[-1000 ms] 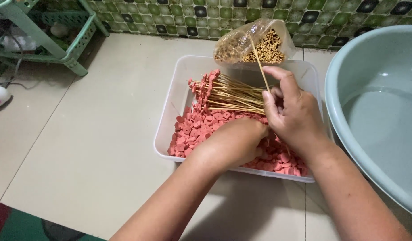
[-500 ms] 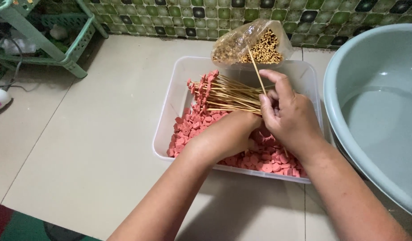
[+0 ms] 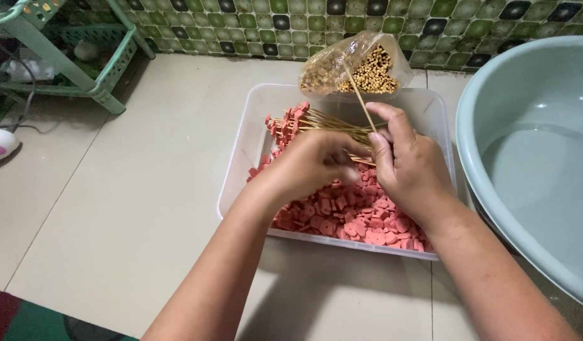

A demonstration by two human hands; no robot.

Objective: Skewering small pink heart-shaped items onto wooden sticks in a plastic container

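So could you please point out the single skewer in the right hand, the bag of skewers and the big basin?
single skewer [image 3: 358,98], head view, bare mid-shaft.
bag of skewers [image 3: 367,66], head view, clear plastic front.
basin [image 3: 471,104], head view, left rim.

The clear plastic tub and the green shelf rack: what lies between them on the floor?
Only bare beige floor tile lies between the clear plastic tub and the green shelf rack, per the head view.

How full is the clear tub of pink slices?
Partly full: pink slices cover the clear tub's near half in a shallow layer, while its far left floor shows bare under the skewers.
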